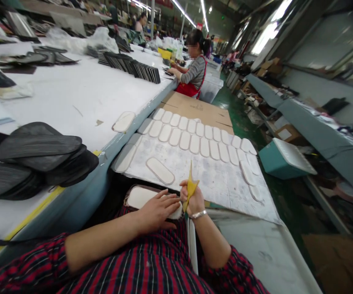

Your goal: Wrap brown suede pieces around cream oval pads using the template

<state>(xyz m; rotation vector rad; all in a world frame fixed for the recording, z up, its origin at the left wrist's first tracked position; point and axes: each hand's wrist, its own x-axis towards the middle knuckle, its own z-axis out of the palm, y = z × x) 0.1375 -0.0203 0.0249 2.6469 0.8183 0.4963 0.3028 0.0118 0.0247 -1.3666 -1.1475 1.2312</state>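
Observation:
My left hand (159,209) lies palm down, fingers stretched out, on a white oval panel with a dark rim (141,197). The panel rests over my lap, and its right end is partly hidden by the hand. My right hand (195,201), with a silvery band at the wrist, is closed around a thin yellow pointed piece (191,185); its exact kind is unclear. Just beyond the hands, a loose white oval panel (160,170) lies tilted on a pale, smudged board (182,163). Rows of similar white ovals (195,143) cover the board's far part.
A long white table (81,90) runs along the left, with stacked black curved pieces (41,151) near me. Dark pieces stand in a row (130,67) farther off. A co-worker (195,65) sits beyond a cardboard sheet (197,108). To the right is a teal box (287,159).

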